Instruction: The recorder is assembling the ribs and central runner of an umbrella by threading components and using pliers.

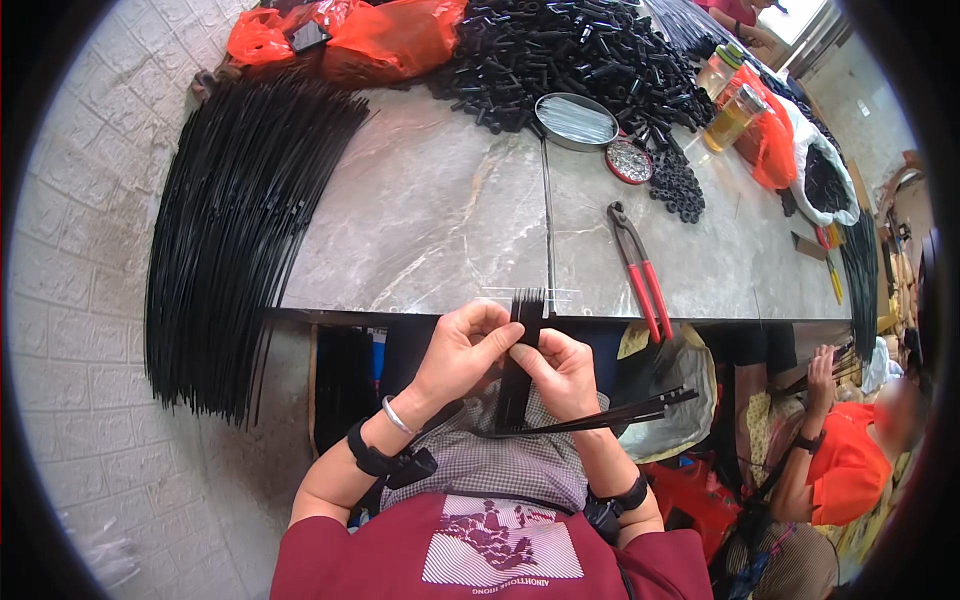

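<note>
In front of my body, at the table's near edge, my left hand [462,350] and my right hand [562,375] pinch a flat row of thin black rods [527,306] from either side. My thumbs press close together on the row. Its tips point away from me, and thin silvery wires [556,294] cross it near the far end. The row's lower part hangs toward my lap, partly hidden by my hands. Several loose black rods [640,408] stick out to the right, passing by my right wrist.
Red-handled pliers [642,275] lie on the grey table [430,210]. Beyond are a round tin of wires [576,120], a red dish of small metal parts [629,160] and heaped black tubes [580,50]. Long black rods [240,230] overhang the left edge. A co-worker [850,460] sits at right.
</note>
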Tool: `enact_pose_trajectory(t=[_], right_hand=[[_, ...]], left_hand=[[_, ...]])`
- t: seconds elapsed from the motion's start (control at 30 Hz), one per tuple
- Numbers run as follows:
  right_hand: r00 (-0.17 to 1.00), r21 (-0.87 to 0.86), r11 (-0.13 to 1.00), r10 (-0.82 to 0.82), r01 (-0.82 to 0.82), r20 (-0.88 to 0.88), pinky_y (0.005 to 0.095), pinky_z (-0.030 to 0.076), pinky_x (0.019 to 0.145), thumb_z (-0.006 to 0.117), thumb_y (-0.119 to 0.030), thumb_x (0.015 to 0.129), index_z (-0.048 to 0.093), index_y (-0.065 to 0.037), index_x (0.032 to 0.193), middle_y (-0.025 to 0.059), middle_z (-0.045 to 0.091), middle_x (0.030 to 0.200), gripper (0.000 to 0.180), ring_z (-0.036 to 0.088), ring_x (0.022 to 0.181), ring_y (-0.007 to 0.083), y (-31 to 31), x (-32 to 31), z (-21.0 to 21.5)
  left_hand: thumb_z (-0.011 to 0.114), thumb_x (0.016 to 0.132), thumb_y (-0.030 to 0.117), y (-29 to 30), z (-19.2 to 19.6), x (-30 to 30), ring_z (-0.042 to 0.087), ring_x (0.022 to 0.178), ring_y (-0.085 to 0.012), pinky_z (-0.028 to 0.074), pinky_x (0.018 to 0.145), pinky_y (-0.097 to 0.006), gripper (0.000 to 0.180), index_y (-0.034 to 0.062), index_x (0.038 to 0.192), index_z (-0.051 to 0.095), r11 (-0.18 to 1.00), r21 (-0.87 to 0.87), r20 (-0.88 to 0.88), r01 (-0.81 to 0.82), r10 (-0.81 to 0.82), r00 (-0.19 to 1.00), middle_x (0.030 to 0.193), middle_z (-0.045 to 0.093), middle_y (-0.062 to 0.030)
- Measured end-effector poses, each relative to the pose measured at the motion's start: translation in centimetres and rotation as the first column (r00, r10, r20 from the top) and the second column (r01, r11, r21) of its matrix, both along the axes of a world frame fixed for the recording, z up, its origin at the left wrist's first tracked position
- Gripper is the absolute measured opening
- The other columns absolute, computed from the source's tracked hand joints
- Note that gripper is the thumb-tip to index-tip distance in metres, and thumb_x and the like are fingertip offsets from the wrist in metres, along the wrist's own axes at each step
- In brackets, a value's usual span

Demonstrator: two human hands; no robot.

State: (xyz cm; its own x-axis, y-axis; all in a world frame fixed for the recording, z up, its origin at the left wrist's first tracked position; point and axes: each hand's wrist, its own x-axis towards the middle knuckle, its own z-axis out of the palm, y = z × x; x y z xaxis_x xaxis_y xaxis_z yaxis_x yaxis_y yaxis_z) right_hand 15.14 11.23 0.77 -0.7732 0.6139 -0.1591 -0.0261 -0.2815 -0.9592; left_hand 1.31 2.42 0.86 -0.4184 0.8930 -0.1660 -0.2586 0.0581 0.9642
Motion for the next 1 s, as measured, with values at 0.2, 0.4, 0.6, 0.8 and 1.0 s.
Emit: enact_pose_trajectory(t=[0.2, 0.4, 0.6, 0.8, 1.0], right_hand=[[1.000, -0.077, 0.997, -0.017, 0.016, -0.017, 0.0238, 0.053, 0.075, 0.061, -0.002, 0.090, 0.064, 0.006, 0.105, 0.0083, 0.069, 0.092, 0.016, 0.065, 0.082, 0.0121, 0.1, -0.1, -0.4], [1.000, -0.115, 0.993, -0.027, 0.028, 0.013, 0.0244, 0.053, 0.077, 0.061, -0.001, 0.091, 0.063, 0.005, 0.106, 0.0084, 0.068, 0.095, 0.017, 0.065, 0.085, 0.0121, 0.5, -0.4, -0.6], [1.000, -0.142, 0.990, -0.016, 0.015, -0.012, 0.0248, 0.053, 0.077, 0.064, 0.000, 0.087, 0.062, 0.005, 0.107, 0.0075, 0.069, 0.095, 0.021, 0.065, 0.086, 0.0113, 0.8, -0.5, -0.8], [1.000, -0.117, 0.993, -0.009, 0.011, 0.020, 0.0252, 0.054, 0.076, 0.070, 0.003, 0.080, 0.062, 0.005, 0.102, 0.0080, 0.069, 0.094, 0.024, 0.066, 0.084, 0.0119, 1.1, -0.2, -1.9], [1.000, -0.169, 0.985, -0.017, 0.017, 0.001, 0.0249, 0.054, 0.074, 0.069, 0.003, 0.081, 0.062, 0.004, 0.096, 0.0076, 0.069, 0.090, 0.016, 0.067, 0.080, 0.0132, 1.4, 0.8, -2.3]], left_hand=[[0.065, 0.090, 0.009, 0.0, -0.3, -0.4, 0.058, 0.071, -0.0058, 0.050, 0.062, -0.020, 0.010, -0.0001, 0.094, 0.062, 0.999, 0.039, 0.005, 0.003, -0.003, 1.000, 0.082, 0.063, -0.0010], [0.063, 0.091, 0.009, 0.7, 0.2, -0.7, 0.059, 0.071, -0.0066, 0.049, 0.063, -0.021, 0.016, -0.0020, 0.102, 0.066, 0.999, 0.019, -0.115, 0.026, -0.024, 0.993, 0.083, 0.064, -0.0013], [0.062, 0.091, 0.007, 0.9, 0.7, -1.1, 0.059, 0.074, -0.0065, 0.049, 0.065, -0.022, 0.015, -0.0023, 0.102, 0.068, 0.999, 0.037, -0.199, 0.003, 0.004, 0.980, 0.085, 0.064, -0.0014], [0.064, 0.090, 0.011, 0.9, 1.4, -2.4, 0.058, 0.066, -0.0079, 0.048, 0.058, -0.023, 0.018, -0.0023, 0.101, 0.067, 0.970, -0.144, -0.266, 0.196, -0.229, 0.936, 0.079, 0.063, -0.0010], [0.066, 0.085, 0.020, 7.5, 5.7, -13.1, 0.066, 0.065, -0.0218, 0.051, 0.057, -0.034, 0.020, 0.0006, 0.082, 0.069, 0.952, -0.306, -0.893, -0.001, -0.286, 0.348, 0.069, 0.067, -0.0129]])
